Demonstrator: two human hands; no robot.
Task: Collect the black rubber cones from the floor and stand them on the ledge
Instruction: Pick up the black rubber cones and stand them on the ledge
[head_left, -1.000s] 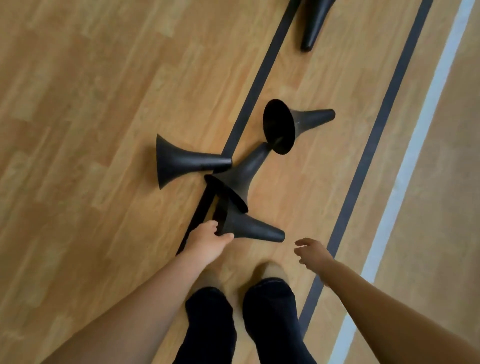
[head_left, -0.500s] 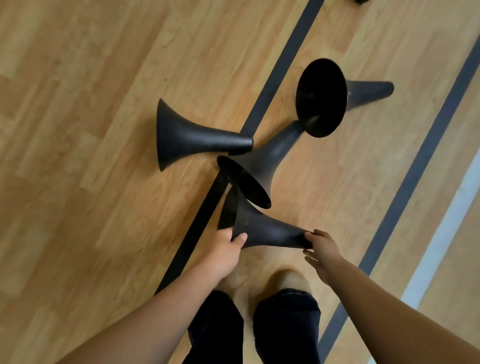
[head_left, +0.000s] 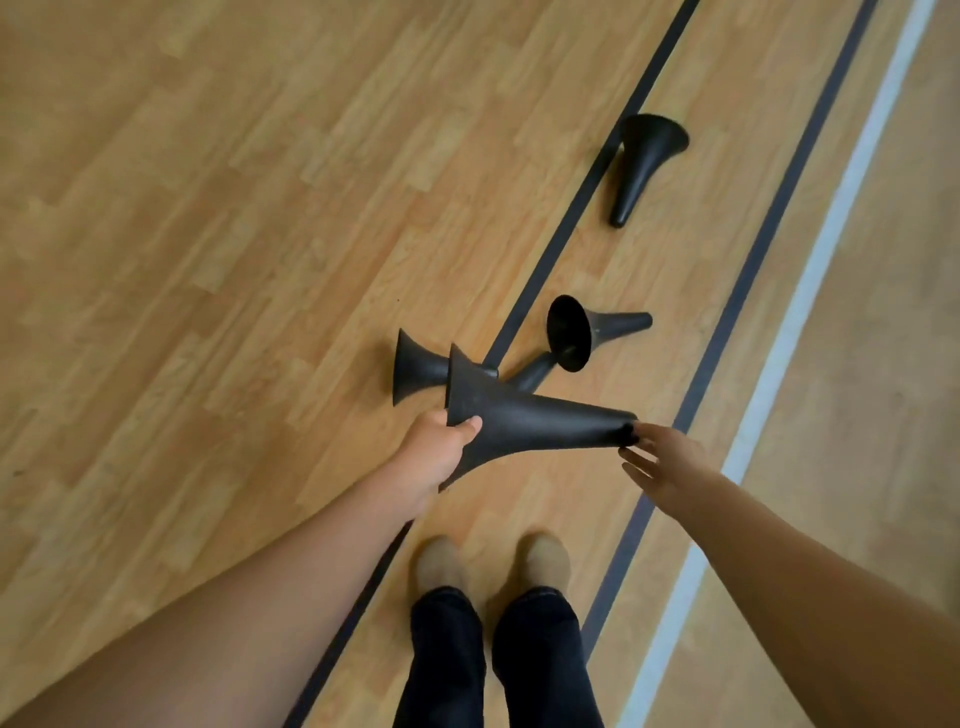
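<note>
Left hand (head_left: 434, 451): forearm extended forward and down from the lower left, fingers curled closed around the flared base rim of a black rubber cone (head_left: 524, 418), thumb pressed on the upper surface of the flare. Held cone: raised clear of the wooden floor (head_left: 208, 260), lying roughly level, flared base to the left, narrow tip to the right.

Right hand (head_left: 667, 465): forearm extended from the lower right, fingers spread and loose, not closed on anything, fingertips (head_left: 641, 430) touching or just beside the narrow tip of the held cone. Firm contact cannot be told.

Remaining cones, all on their sides on the floor:
- Second cone (head_left: 415, 371): just beyond the held cone, flared base to the left, partly hidden behind it.
- Third cone (head_left: 532, 373): only the narrow end showing, beside a dark floor line (head_left: 566, 223).
- Fourth cone (head_left: 597, 330): open base facing the camera, tip pointing right, base close to the third cone's narrow end.
- Fifth cone (head_left: 644, 161): well apart, farther up the floor, base away, tip toward the camera, beside the same dark line.

Floor markings: two dark lines and one white line (head_left: 810, 280), running diagonally. Tan shoes (head_left: 493, 564) and dark trouser legs at the lower edge, between the dark lines.

No brands, labels or writing legible.
</note>
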